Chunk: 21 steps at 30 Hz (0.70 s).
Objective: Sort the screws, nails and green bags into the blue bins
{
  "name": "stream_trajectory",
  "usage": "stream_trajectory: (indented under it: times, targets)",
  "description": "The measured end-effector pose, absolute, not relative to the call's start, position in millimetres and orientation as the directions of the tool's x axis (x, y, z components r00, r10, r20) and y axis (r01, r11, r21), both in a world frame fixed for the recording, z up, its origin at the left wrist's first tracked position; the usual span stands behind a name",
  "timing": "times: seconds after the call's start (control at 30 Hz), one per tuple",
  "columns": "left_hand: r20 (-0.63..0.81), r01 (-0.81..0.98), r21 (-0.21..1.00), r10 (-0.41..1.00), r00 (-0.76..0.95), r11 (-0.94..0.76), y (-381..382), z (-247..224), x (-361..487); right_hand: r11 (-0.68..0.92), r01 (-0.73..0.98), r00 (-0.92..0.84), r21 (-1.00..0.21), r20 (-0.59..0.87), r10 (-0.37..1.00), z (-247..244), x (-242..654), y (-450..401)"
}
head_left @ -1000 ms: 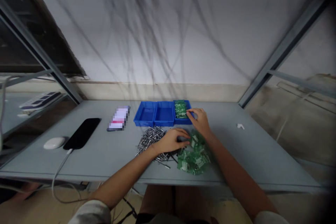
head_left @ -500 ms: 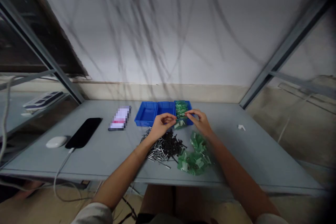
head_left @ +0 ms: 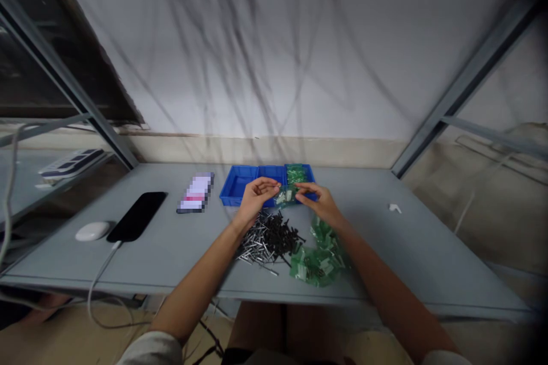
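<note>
At the far left a power strip point(head_left: 72, 164) lies beyond the frame post, on another surface. On my table point(head_left: 180, 262) come a white case point(head_left: 92, 231), then a black phone point(head_left: 137, 217) with a white cable point(head_left: 99, 265) at its near end, then a second phone point(head_left: 196, 193), its screen lit and blurred out. Next stand three blue trays point(head_left: 243, 170) side by side. My left hand point(head_left: 258, 197) is in front of them, thumb and fingers pinched on the left edge of a green bag point(head_left: 285, 196) with pale pieces inside. Nearer me, below that hand, silver pins point(head_left: 257, 244) and black screws point(head_left: 280, 235) lie heaped against each other. The right tray holds more green packets point(head_left: 296, 173). My right hand point(head_left: 317, 201) has the bag's right side between thumb and fingers, closed on it. Below it, more green bags point(head_left: 319, 265) lie beside the screws. Well off to the right sits a white earbud point(head_left: 394, 208).
</note>
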<state>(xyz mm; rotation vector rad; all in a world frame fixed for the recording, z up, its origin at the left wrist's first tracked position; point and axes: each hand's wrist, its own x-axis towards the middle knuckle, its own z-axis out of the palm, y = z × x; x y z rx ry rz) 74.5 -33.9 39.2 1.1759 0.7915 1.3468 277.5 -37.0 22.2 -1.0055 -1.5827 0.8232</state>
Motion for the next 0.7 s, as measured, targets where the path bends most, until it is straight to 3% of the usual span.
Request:
stream_trajectory:
  times: [0.2,0.47,0.7]
  targets:
    - [0.194,-0.278,0.949,0.972,0.136,-0.150,-34,37,76,0.364,0.141,-0.138,-0.921,0.346,0.928,22,277,-35]
    - [0.183,-0.114,0.979,0.972,0.144,-0.168,-33,32,80,0.320,0.034,-0.037,-0.947,0.319,0.947,20,281,-30]
    - [0.181,-0.103,0.980,0.975,0.128,-0.169,-35,34,81,0.364,0.066,-0.013,-0.929,0.364,0.931,15,282,-26]
